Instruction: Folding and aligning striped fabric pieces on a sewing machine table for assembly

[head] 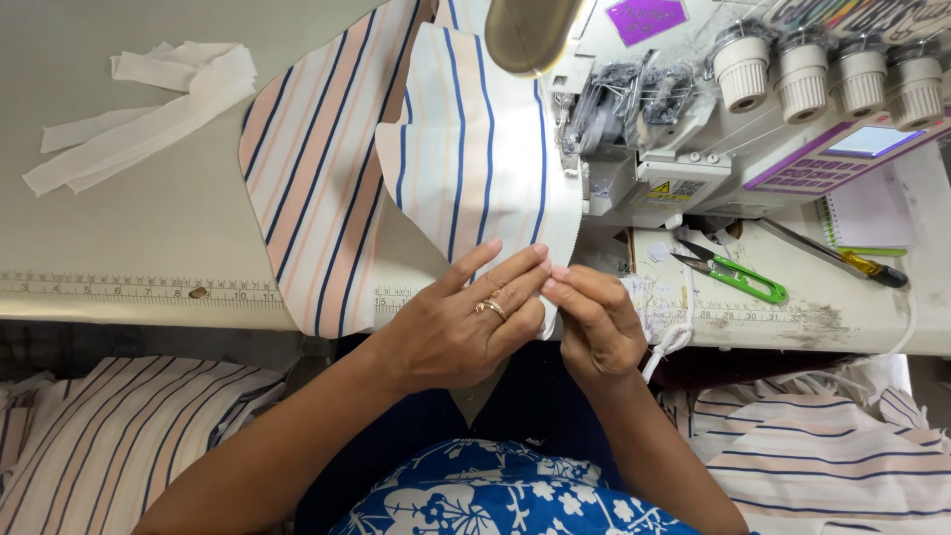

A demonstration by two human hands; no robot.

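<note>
A piece of striped fabric (pixel 466 149), white with blue and peach stripes, lies across the sewing table and runs under the white sewing machine (pixel 693 129). My left hand (pixel 461 322), with a ring on one finger, pinches the fabric's near edge at the table front. My right hand (pixel 594 322) meets it fingertip to fingertip and grips the same edge. A second striped piece (pixel 317 168) lies beneath it to the left.
White fabric strips (pixel 149 104) lie at the far left. Green thread snips (pixel 738 275) and a dark-handled tool (pixel 842 260) rest right of the machine, beside a notepad (pixel 872 208). Stacks of striped cloth (pixel 109 436) (pixel 832 456) sit on both sides of my lap. A ruler (pixel 139 289) runs along the table edge.
</note>
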